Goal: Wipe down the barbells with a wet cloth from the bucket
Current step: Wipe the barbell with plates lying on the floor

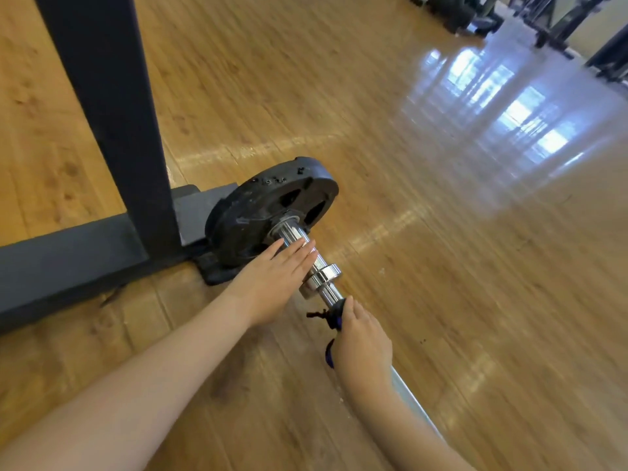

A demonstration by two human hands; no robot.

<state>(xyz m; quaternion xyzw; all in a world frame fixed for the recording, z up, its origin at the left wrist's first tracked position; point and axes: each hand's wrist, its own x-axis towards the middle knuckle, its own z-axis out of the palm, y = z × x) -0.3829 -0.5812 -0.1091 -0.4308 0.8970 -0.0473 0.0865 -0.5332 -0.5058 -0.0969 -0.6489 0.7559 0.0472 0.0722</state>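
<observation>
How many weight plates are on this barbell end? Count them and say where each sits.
1. A black weight plate sits on the barbell sleeve beside the rack base. Any plate behind it would be hidden.

The single head view looks forward and steeply down, from close above the wooden floor [441, 300], and it is tilted. The barbell [306, 253] runs from 5 o'clock toward the centre, and a black rack frame [108, 113] fills the 10 o'clock side.
</observation>
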